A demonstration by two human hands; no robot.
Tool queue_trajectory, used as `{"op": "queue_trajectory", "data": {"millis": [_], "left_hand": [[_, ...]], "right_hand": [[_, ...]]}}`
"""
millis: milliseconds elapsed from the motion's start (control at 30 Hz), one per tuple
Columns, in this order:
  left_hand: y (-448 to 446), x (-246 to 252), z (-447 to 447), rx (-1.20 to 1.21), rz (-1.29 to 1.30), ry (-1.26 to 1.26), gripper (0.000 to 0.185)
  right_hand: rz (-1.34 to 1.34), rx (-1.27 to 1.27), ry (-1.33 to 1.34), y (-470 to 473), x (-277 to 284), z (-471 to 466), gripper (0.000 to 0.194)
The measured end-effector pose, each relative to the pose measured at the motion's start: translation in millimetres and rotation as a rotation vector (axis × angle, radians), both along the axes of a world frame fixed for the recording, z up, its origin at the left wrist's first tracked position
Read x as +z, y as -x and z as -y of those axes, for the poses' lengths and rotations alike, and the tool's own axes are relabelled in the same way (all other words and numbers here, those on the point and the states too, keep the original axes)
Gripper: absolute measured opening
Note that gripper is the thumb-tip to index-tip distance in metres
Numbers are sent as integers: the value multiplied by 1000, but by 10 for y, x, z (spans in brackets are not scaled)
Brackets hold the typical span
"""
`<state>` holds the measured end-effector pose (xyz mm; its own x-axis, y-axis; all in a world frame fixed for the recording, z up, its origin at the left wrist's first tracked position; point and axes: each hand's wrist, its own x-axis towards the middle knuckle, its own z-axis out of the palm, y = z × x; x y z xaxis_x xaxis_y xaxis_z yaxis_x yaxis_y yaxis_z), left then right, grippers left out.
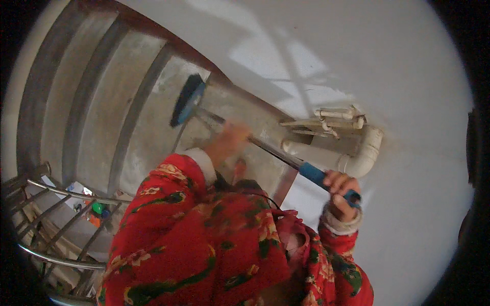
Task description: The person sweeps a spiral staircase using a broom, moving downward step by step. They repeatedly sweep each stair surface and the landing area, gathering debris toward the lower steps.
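A long-handled broom slants across the view, with its dark bristles and blue head (190,100) over the concrete step near the wall. My left hand (229,138), blurred, is closed around the metal shaft (275,153) not far from the head. Higher up, my right hand (342,189) wraps the blue grip (312,173), and the end of the handle pokes out past the fingers. The palm sides of both hands are hidden. Red flowered sleeves (164,191) with pale cuffs cover both arms.
Concrete stairs (101,95) run off to the left. A metal railing (65,229) curves at lower left, with colourful clutter (95,214) beyond its bars. Pale plastic pipes (360,153) jut from the white wall (413,114) close to my right hand.
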<state>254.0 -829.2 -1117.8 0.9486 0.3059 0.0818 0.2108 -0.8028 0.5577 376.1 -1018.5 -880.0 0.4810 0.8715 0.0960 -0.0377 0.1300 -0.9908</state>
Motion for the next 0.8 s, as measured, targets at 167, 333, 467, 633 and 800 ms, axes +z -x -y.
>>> {"op": "queue_trajectory", "data": {"millis": [167,333,467,633,800], "left_hand": [[-150,643,316,-211,-50,270,17],[-84,758,-7,41,119,14,16],[95,382,-703,471,94,41,25],[231,-110,-712,370,-332,100,27],[-173,-21,163,59,-179,331,11]], "right_hand": [[142,-45,-171,-4,582,412,21],[240,-15,-387,-35,600,153,24],[205,17,-78,151,82,-731,18],[85,354,-133,73,-374,-657,17],[47,176,75,-209,-90,328,17]]}}
